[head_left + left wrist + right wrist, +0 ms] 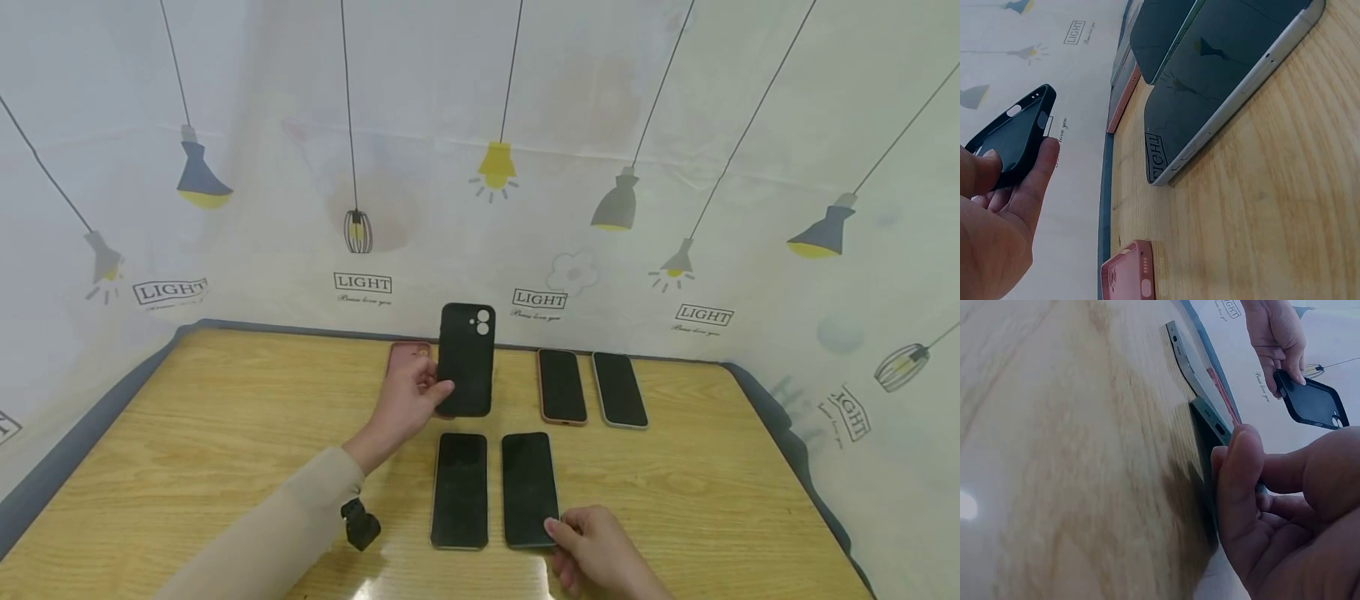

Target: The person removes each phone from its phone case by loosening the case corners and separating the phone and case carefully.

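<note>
My left hand (405,400) pinches a black phone case (467,358) by its left side, thumb on the inner face. The case is held up above the back of the table, its camera cutouts at the top right. With thumb and fingers, my right hand (598,546) grips the lower right corner of a dark-screened phone (528,487) with a greenish edge. In the right wrist view, a shadow lies under that phone's held end (1213,422). Just left of it lies a phone with a silver edge (460,492), screen up.
A pink phone case (408,352) lies behind my left hand. Farther right are a phone in a pink case (562,387) and a white-edged phone (620,390). A black strapped device (362,525) hangs at my left wrist. The wooden table (712,483) meets a lamp-patterned curtain (420,167).
</note>
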The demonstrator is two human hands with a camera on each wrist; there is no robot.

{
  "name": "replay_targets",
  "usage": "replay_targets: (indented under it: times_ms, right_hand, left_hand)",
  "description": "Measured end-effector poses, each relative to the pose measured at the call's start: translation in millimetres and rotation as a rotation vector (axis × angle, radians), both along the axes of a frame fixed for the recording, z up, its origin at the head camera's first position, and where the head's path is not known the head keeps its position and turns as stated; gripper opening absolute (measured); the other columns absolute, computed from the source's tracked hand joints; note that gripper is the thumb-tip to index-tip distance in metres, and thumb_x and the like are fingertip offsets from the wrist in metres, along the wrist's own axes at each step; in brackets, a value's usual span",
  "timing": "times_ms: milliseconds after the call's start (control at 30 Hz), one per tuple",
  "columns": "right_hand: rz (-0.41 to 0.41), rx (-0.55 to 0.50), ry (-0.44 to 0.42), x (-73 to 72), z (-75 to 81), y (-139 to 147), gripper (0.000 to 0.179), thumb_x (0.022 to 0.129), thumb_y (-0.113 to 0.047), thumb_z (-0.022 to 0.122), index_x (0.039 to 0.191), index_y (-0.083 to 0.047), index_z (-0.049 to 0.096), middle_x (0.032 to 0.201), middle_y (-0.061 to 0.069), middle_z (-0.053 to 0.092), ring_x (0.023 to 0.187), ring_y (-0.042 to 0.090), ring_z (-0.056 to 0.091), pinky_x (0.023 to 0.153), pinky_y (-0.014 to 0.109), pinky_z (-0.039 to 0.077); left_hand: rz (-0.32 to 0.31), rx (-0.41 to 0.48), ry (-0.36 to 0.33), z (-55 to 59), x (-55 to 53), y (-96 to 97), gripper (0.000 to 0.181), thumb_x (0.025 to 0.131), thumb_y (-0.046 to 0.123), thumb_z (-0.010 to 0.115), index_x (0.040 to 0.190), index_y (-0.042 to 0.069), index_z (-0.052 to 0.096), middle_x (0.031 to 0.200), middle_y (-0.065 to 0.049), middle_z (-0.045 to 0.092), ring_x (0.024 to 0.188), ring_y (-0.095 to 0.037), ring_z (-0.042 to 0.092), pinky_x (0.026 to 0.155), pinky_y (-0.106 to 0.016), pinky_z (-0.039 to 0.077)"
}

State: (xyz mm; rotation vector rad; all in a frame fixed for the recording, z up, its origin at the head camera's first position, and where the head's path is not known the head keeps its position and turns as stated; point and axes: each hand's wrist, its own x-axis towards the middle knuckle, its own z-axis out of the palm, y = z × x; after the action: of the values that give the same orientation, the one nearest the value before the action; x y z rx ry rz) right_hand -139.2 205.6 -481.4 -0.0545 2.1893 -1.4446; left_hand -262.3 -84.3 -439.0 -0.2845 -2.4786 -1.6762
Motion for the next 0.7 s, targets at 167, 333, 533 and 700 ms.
replay_targets:
  times_ms: [167,333,533,700]
  right_hand:
    - [0.033,0.084,0.019,0.4,0.7,1.5,0.038,0.107,-0.023,0.057,0.076,-0.003,0.062,0.060,0.000,0.058,0.049,0.010,0.053,0.049,0.024,0.045]
    - [0.068,0.199,0.069,-0.3,2.1,1.7,0.041,0.106,-0.027,0.060,0.070,-0.007,0.060,0.056,-0.002,0.054,0.045,0.009,0.046,0.048,0.026,0.043]
    - [0.088,0.271,0.119,0.3,4.3,0.2,0.043,0.104,-0.025,0.062,0.064,-0.009,0.058,0.052,-0.003,0.052,0.043,0.008,0.044,0.046,0.024,0.041]
    - [0.101,0.280,0.128,0.1,5.3,1.1,0.042,0.104,-0.023,0.062,0.064,-0.009,0.058,0.052,-0.004,0.053,0.042,0.007,0.044,0.045,0.022,0.040]
  left_hand:
    - [0.000,0.000,-0.006,0.6,0.2,-0.1,0.008,0.095,-0.001,0.072,0.097,-0.004,0.064,0.088,-0.013,0.062,0.076,-0.020,0.057,0.064,-0.031,0.049]
    - [-0.003,0.004,-0.009,1.2,0.8,-0.7,0.008,0.096,0.000,0.070,0.096,-0.003,0.063,0.087,-0.013,0.062,0.074,-0.020,0.056,0.063,-0.031,0.047]
    - [-0.002,-0.005,-0.008,1.4,0.9,-1.1,0.009,0.095,0.000,0.072,0.094,-0.002,0.063,0.086,-0.013,0.063,0.073,-0.019,0.055,0.062,-0.030,0.047]
    - [-0.001,-0.021,-0.004,0.3,0.4,-1.2,0.010,0.094,0.001,0.073,0.094,-0.002,0.063,0.085,-0.012,0.063,0.072,-0.018,0.055,0.061,-0.029,0.047]
